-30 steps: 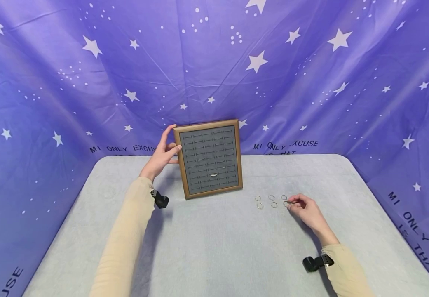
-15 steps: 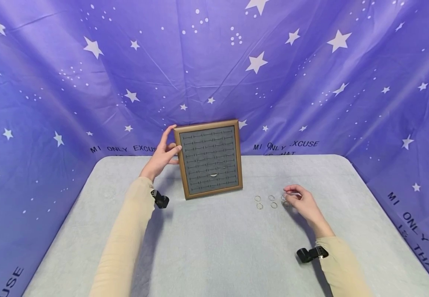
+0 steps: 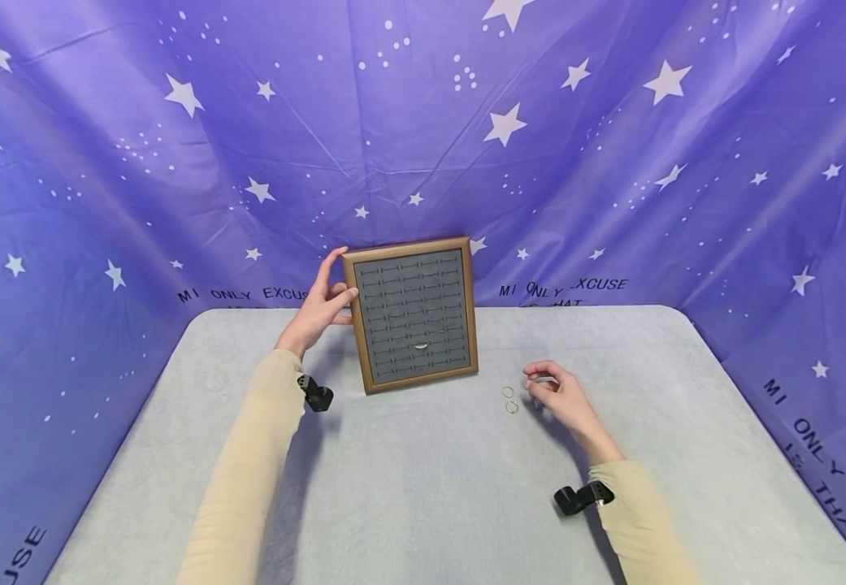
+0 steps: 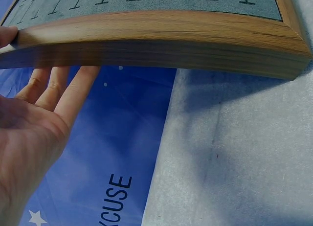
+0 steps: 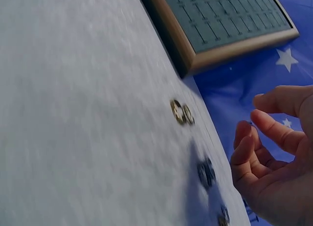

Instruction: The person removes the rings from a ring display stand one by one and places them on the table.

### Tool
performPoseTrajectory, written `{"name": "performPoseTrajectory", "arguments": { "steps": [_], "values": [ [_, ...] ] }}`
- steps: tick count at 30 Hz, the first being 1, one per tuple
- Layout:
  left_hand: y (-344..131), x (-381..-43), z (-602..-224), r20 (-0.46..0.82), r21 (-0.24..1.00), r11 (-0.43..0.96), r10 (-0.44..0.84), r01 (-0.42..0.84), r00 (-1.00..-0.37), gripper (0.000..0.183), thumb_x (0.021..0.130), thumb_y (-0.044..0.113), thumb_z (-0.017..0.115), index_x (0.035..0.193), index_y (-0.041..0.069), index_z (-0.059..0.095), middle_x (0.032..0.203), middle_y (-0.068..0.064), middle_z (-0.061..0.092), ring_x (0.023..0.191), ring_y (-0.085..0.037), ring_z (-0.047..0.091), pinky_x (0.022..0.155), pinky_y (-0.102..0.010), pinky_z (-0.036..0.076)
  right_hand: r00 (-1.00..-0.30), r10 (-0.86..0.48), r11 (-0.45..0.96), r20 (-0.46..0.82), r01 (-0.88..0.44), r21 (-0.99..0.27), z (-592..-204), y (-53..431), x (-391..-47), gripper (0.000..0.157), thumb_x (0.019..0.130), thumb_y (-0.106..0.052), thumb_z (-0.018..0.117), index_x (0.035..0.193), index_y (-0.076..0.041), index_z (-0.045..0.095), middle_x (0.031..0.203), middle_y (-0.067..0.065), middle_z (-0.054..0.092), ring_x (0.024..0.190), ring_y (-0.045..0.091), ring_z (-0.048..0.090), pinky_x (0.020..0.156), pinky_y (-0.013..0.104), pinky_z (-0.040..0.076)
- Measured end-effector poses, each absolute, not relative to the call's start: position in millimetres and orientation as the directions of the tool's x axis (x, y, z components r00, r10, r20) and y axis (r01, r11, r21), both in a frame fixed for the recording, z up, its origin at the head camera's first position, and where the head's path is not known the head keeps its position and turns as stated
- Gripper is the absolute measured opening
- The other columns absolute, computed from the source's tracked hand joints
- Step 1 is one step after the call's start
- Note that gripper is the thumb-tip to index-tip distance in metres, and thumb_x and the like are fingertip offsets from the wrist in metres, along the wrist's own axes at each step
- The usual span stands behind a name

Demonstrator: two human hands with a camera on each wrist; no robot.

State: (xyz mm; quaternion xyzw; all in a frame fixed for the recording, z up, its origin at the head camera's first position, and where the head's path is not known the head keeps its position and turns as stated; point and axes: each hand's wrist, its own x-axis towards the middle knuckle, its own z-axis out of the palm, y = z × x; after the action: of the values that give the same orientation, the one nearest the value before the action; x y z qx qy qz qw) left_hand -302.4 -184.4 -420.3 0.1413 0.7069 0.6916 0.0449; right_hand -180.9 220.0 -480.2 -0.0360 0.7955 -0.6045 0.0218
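Observation:
My left hand (image 3: 318,309) holds a wooden-framed ring display tray (image 3: 475,325) by its left side, with the thumb on the front and fingers behind. The tray stands tilted up, its grey slotted pad facing me, and one silvery ring (image 3: 421,346) sits in a lower slot. My right hand (image 3: 563,400) is over the table, right of the tray, thumb and fingertips pinched together. Only a sliver of a small ring (image 5: 251,123) shows between those fingertips. In the right wrist view, two gold rings (image 5: 176,112) lie ahead of the hand, with darker rings (image 5: 203,173) under its shadow.
The grey cloth-covered table (image 3: 408,487) reaches back to a purple star-printed curtain (image 3: 423,122), which also hangs on both sides. A black wrist camera (image 3: 318,395) is strapped to the left sleeve and another camera (image 3: 574,499) to the right.
My right hand has lifted off the rightmost rings and moved left over the rows, covering the middle and right rings in the head view. The left hand and tray have stayed still.

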Motion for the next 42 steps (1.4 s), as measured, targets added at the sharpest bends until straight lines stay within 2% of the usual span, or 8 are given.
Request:
{"name": "performPoseTrajectory", "arguments": {
  "steps": [5, 8, 14, 19, 22, 25, 31, 42],
  "values": [
    [-184, -301, -417, 0.119, 0.992, 0.009, 0.268, 0.126, -0.956, 0.072, 0.099, 0.006, 0.053, 0.15, 0.045, 0.02, 0.118, -0.026, 0.056, 0.096, -0.025, 0.062, 0.074, -0.049, 0.057, -0.995, -0.099, 0.259, 0.016, -0.042, -0.965, -473, 200, -179, 0.027, 0.089, 0.007, 0.059, 0.114, 0.015, 0.053, 0.105, 0.033, 0.054, 0.063, 0.014, 0.056, 0.049, 0.022, 0.043],
    [-183, -296, -410, 0.105, 0.994, 0.009, 0.269, 0.112, -0.957, 0.072, 0.099, 0.005, 0.053, 0.151, 0.041, 0.019, 0.118, -0.028, 0.055, 0.096, -0.026, 0.061, 0.075, -0.051, 0.056, -0.994, -0.104, 0.261, 0.037, -0.063, -0.963, -484, 193, -186, 0.027, 0.089, 0.004, 0.062, 0.114, 0.012, 0.055, 0.106, 0.029, 0.056, 0.068, 0.015, 0.058, 0.053, 0.022, 0.044],
    [-182, -286, -398, 0.097, 0.994, 0.018, 0.279, 0.106, -0.955, 0.073, 0.098, 0.006, 0.054, 0.153, 0.036, 0.016, 0.118, -0.029, 0.055, 0.095, -0.024, 0.062, 0.078, -0.054, 0.054, -0.987, -0.146, 0.265, 0.07, -0.107, -0.958, -486, 168, -190, 0.025, 0.087, 0.005, 0.063, 0.111, 0.01, 0.057, 0.103, 0.026, 0.057, 0.061, 0.02, 0.056, 0.048, 0.023, 0.043],
    [-182, -285, -397, 0.092, 0.995, 0.017, 0.277, 0.101, -0.957, 0.073, 0.098, 0.006, 0.053, 0.153, 0.035, 0.016, 0.118, -0.027, 0.055, 0.094, -0.023, 0.062, 0.079, -0.056, 0.053, -0.973, -0.194, 0.274, 0.128, -0.179, -0.945, -485, 145, -195, 0.024, 0.085, 0.008, 0.063, 0.109, 0.011, 0.057, 0.102, 0.027, 0.058, 0.071, 0.025, 0.061, 0.057, 0.022, 0.048],
    [-182, -287, -399, 0.094, 0.995, 0.009, 0.277, 0.1, -0.956, 0.073, 0.098, 0.005, 0.053, 0.153, 0.034, 0.016, 0.117, -0.027, 0.056, 0.093, -0.023, 0.062, 0.08, -0.057, 0.052, -0.965, -0.215, 0.283, 0.148, -0.207, -0.937, -481, 133, -198, 0.023, 0.085, 0.008, 0.063, 0.107, 0.011, 0.057, 0.1, 0.024, 0.058, 0.075, 0.022, 0.061, 0.061, 0.021, 0.048],
    [-183, -295, -407, 0.097, 0.995, -0.001, 0.275, 0.101, -0.956, 0.073, 0.098, 0.004, 0.052, 0.154, 0.035, 0.015, 0.117, -0.028, 0.056, 0.092, -0.023, 0.063, 0.079, -0.058, 0.053, -0.961, -0.223, 0.296, 0.163, -0.226, -0.928, -471, 121, -199, 0.021, 0.085, 0.009, 0.063, 0.106, 0.01, 0.058, 0.099, 0.024, 0.06, 0.075, 0.02, 0.059, 0.061, 0.02, 0.048],
    [-186, -304, -419, 0.101, 0.995, -0.003, 0.266, 0.103, -0.959, 0.073, 0.099, 0.006, 0.052, 0.152, 0.042, 0.017, 0.119, -0.028, 0.055, 0.094, -0.025, 0.063, 0.075, -0.052, 0.055, -0.955, -0.235, 0.322, 0.178, -0.25, -0.913, -439, 101, -194, 0.019, 0.086, 0.011, 0.061, 0.104, 0.014, 0.057, 0.099, 0.029, 0.058, 0.076, 0.028, 0.057, 0.06, 0.02, 0.045],
    [-185, -302, -420, 0.129, 0.991, -0.012, 0.268, 0.13, -0.955, 0.071, 0.099, 0.006, 0.053, 0.148, 0.047, 0.022, 0.117, -0.027, 0.056, 0.094, -0.026, 0.063, 0.072, -0.048, 0.057, -0.951, -0.219, 0.359, 0.22, -0.288, -0.888, -464, 88, -226, 0.016, 0.086, 0.004, 0.065, 0.102, 0.002, 0.064, 0.1, 0.017, 0.059, 0.076, 0.02, 0.057, 0.064, 0.022, 0.046]
  ]
}}
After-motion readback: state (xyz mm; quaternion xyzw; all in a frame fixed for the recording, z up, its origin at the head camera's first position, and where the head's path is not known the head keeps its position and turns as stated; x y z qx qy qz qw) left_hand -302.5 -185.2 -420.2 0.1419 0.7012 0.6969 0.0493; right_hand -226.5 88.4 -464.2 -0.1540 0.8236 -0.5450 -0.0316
